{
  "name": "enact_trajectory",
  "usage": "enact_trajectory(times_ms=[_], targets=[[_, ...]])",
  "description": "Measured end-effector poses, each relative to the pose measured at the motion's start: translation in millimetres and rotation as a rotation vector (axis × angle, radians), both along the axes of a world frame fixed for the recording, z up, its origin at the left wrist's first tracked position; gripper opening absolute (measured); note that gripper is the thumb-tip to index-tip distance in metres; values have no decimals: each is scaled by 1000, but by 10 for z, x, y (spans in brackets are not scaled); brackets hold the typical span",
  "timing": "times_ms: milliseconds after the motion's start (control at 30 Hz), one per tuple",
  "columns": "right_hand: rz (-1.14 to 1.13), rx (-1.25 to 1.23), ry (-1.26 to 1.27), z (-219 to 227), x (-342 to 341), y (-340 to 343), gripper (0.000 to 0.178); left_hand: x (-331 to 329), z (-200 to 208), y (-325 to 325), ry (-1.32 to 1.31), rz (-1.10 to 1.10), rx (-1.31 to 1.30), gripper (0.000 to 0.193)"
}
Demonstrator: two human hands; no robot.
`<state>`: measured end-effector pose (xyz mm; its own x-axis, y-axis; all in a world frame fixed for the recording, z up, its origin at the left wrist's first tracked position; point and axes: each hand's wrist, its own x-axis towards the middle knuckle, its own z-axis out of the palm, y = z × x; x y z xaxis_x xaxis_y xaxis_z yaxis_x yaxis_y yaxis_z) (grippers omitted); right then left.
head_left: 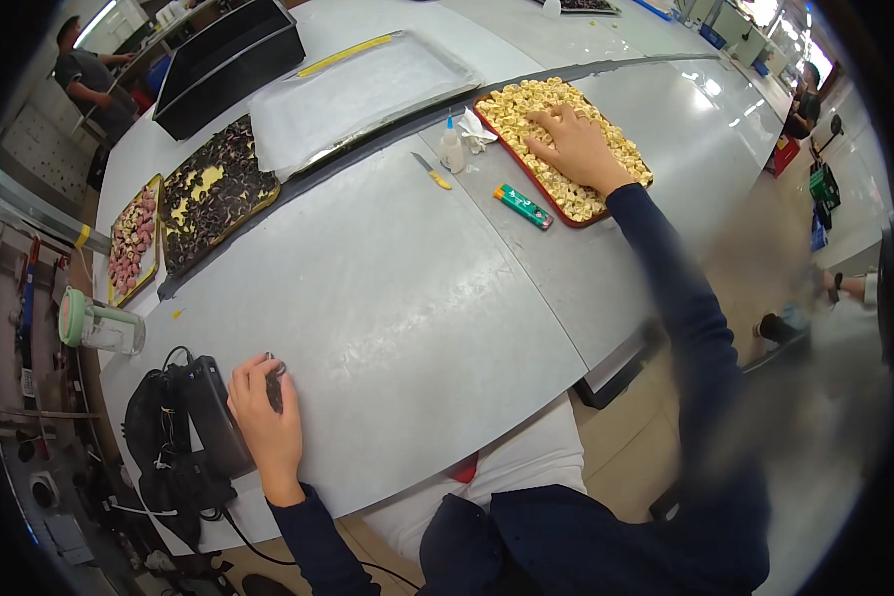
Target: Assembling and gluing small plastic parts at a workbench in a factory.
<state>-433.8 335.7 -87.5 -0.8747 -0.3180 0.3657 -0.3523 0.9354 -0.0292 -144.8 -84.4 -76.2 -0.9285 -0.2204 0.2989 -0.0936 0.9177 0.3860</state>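
Note:
On the grey metal tabletop at the lower left, my left hand (264,422) is curled around a small dark, glossy piece (276,387); its exact kind I cannot make out. My right arm stretches far forward. At its end my right hand (576,149) rests, fingers apart, on a heap of small pale yellow pieces (526,99) that fills a red-rimmed tray (569,221). Just left of that tray lie a green box with an orange end (523,207), a small squeeze bottle with a blue tip (451,149), a crumpled white tissue (477,132) and a yellow-handled knife (433,173).
A black device with cables (214,417) sits beside my left hand, near a green-lidded jar (104,326). Farther left are trays of dark pieces (214,199) and pinkish pieces (134,238). Behind them stand a paper-lined tray (368,89) and a black bin (228,74). Other people (94,79) are farther off.

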Motion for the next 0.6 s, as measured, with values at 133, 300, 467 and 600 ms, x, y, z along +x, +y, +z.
enact_trajectory(times_ms=[133,300,467,600], targets=[[45,-103,-24,1,2,20,45,1,-2,3,4,-2,-6,17],[80,-139,-63,42,-16,28,41,10,0,-2,7,0,8,17],[35,-140,-60,10,-27,43,37,6,-12,1,-15,5,27,19],[28,-139,-58,25,-34,23,36,3,-13,7,16,-7,6,17]])
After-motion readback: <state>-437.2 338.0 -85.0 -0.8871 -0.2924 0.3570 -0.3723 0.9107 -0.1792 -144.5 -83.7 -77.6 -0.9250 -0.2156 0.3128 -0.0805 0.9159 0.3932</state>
